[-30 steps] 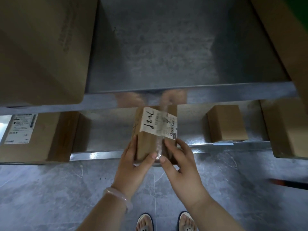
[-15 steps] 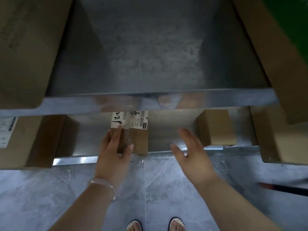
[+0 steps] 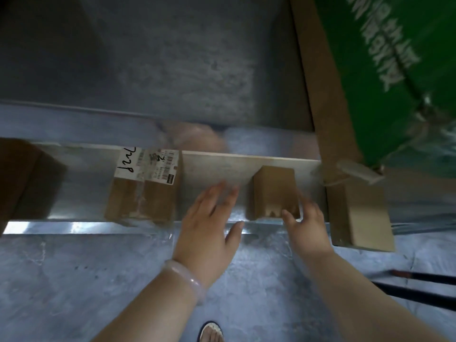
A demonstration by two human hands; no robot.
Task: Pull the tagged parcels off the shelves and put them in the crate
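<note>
A brown parcel with a white printed and handwritten label stands on the lower metal shelf, left of my hands. To its right on the same shelf is a small plain cardboard box. My left hand hovers with straight fingers in the gap between the two and holds nothing. At the small box's front right corner is my right hand, thumb in front of the box and fingers beside it. Blur hides whether it touches. No crate is in view.
A taller brown box stands at the right end of the lower shelf, and another at the far left. A green-printed carton leans on the upper shelf. Dark rods lie on the grey floor to the right.
Both hands let go of the labelled parcel, which now stands on the lower shelf. They moved right to the small plain box, and the view swung right.
</note>
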